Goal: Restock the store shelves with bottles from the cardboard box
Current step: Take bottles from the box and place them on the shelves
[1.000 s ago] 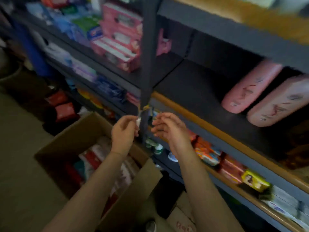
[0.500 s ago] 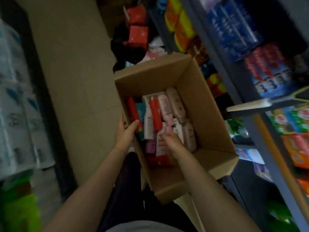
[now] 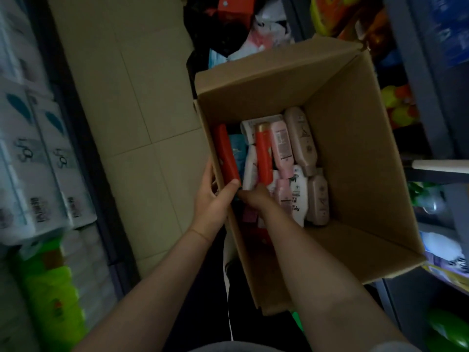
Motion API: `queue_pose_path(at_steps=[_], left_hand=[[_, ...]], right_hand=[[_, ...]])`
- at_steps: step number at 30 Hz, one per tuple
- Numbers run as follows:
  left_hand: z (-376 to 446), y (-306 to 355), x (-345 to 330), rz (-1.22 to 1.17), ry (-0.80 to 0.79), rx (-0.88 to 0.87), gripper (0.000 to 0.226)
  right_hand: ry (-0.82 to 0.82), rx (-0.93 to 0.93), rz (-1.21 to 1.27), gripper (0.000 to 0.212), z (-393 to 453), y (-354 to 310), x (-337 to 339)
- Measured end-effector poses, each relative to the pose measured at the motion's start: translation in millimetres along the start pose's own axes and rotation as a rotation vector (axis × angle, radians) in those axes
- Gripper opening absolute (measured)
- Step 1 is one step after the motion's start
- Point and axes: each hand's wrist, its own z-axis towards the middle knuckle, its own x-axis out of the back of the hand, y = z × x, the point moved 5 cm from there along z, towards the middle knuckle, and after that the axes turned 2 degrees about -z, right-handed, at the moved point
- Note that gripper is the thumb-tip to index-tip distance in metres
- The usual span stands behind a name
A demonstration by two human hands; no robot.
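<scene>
An open cardboard box (image 3: 355, 153) stands on the floor beside the shelves. Several bottles lie in it: a red one with a gold cap (image 3: 264, 158), a second red one (image 3: 227, 153) against the left wall, pink (image 3: 281, 146), beige (image 3: 302, 141) and white (image 3: 299, 196) ones. My left hand (image 3: 213, 199) grips the box's left wall, thumb inside and fingers outside. My right hand (image 3: 256, 196) reaches in among the bottles at the foot of the gold-capped red bottle. Its fingertips are hidden, so any hold is unclear.
White tissue packs (image 3: 33, 161) and green packs (image 3: 53, 301) fill the left shelving. Stocked store shelves (image 3: 431, 97) run along the right. Black bags and red boxes (image 3: 228, 11) lie beyond the box. A tiled floor strip (image 3: 127, 110) runs between.
My view swung from the shelf down to the box. Both hands dropped from the shelf post to the box, the left onto its wall, the right in among the bottles.
</scene>
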Motion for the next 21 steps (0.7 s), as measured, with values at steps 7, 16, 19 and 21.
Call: queue_pose_path(at_steps=[7, 16, 19, 21], left_hand=[[6.3, -6.0, 1.4, 0.026, 0.006, 0.038, 0.087], [-60.7, 111.8, -45.2, 0.371, 0.138, -0.345, 0.055], [-116.3, 166.7, -109.9, 0.074, -0.227, -0.265, 0.018], [-154.1, 197.2, -147.6, 0.009, -0.383, -0.284, 0.014]], right_hand=[[-0.146, 0.017, 0.313, 0.049, -38.3, 1.6, 23.0], [-0.275, 0.516, 0.556, 0.042, -226.2, -45.4, 114.9], [-0.187, 0.654, 0.627, 0.041, -295.3, -55.4, 155.4], [-0.095, 0.751, 0.648, 0.048, -344.2, -56.3, 185.6]])
